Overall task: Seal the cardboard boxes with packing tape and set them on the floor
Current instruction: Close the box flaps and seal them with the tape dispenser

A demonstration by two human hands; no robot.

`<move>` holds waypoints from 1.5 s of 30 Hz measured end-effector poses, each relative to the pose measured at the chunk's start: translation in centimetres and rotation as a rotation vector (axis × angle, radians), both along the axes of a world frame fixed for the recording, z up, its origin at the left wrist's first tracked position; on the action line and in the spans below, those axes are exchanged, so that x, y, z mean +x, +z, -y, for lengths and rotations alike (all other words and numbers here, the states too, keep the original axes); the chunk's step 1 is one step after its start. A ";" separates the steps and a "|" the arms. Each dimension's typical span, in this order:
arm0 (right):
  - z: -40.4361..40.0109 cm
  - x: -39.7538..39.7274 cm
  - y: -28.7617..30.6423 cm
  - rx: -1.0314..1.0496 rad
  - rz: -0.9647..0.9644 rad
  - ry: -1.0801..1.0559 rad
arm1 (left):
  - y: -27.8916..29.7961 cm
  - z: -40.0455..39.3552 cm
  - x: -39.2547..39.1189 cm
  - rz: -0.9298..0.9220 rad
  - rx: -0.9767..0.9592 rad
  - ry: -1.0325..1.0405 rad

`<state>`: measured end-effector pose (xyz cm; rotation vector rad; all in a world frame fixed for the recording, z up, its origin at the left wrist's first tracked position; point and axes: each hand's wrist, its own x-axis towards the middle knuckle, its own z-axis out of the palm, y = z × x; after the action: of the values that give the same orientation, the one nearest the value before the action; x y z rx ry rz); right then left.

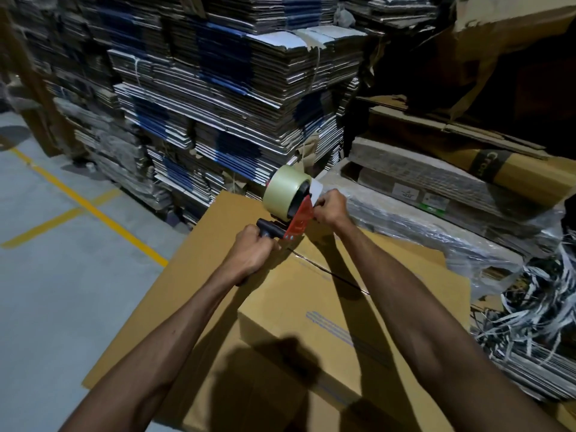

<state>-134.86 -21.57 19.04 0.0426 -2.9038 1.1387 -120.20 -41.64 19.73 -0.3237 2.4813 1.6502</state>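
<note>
Cardboard box (pixel 327 322) flaps closed, resting on flat cardboard sheet (pixel 199 260) | tape dispenser (pixel 288 207) above it, left hand (pixel 252 254) gripping handle, right hand (pixel 330 207) pinching tape end | grey floor (pixel 62 275), yellow lines (pixel 90 210) | bundled flattened cartons (pixel 218 98) stacked behind | strapping scraps (pixel 536 307) right.

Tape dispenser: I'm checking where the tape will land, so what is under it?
The tape dispenser sits over a brown cardboard box with its closed flap seam. The box's contents are hidden.
</note>
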 end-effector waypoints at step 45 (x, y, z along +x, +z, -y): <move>-4.5 -11.5 -9.4 -0.178 0.270 -0.188 | -7.0 -2.5 -1.9 0.140 -0.008 0.159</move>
<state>-146.36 -17.09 9.67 -0.4083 -2.9287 1.4624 -122.06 -39.19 12.72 -0.6298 2.4140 1.6119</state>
